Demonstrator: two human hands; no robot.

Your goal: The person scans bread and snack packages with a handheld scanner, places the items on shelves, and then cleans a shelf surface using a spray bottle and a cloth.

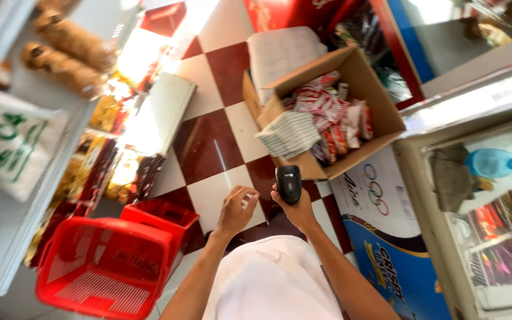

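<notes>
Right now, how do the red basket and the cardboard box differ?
The red basket is slotted plastic; the cardboard box is plain brown with solid walls and open flaps. The basket looks empty; the box is packed with red-and-white packets and a striped cloth. The basket sits left of the left hand; the box lies beyond the right hand, which holds a black scanner. Both are open-topped and sit on the checkered floor.

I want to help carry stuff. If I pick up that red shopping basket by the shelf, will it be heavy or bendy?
Probably light: the red basket looks empty, and its walls are open mesh. It likely stays stiff, since it looks like moulded plastic. It might tip easily, as it already sits tilted.
</notes>
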